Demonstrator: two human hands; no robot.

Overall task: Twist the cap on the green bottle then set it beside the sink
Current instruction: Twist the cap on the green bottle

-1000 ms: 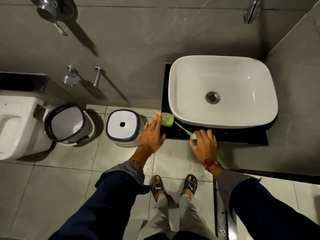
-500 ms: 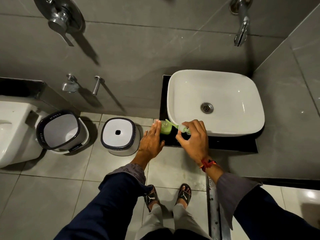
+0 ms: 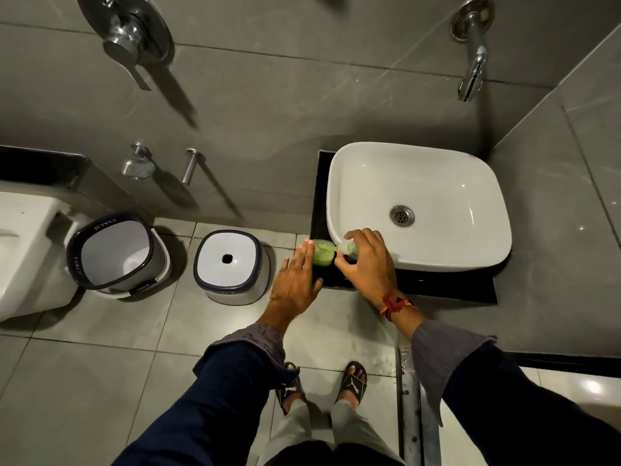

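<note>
The small green bottle (image 3: 322,254) stands on the black counter (image 3: 437,284) at the front left corner of the white sink (image 3: 470,250). My right hand (image 3: 368,267) pinches the pale pump cap (image 3: 346,247) at the bottle's right side, at its top. The cap's tube is hidden. My left hand (image 3: 295,280) lies flat with its fingers straight against the bottle's left side, thumb apart and off the bottle.
A wall tap (image 3: 472,72) juts out above the sink. On the tiled floor to the left stand a white stool (image 3: 232,264) and a white bucket (image 3: 117,253), with a toilet (image 3: 27,250) at the far left. My sandalled feet (image 3: 319,385) stand below the counter.
My right hand lifted the pump cap with its green tube from the counter's front edge up to the bottle's top. My left hand stayed against the bottle.
</note>
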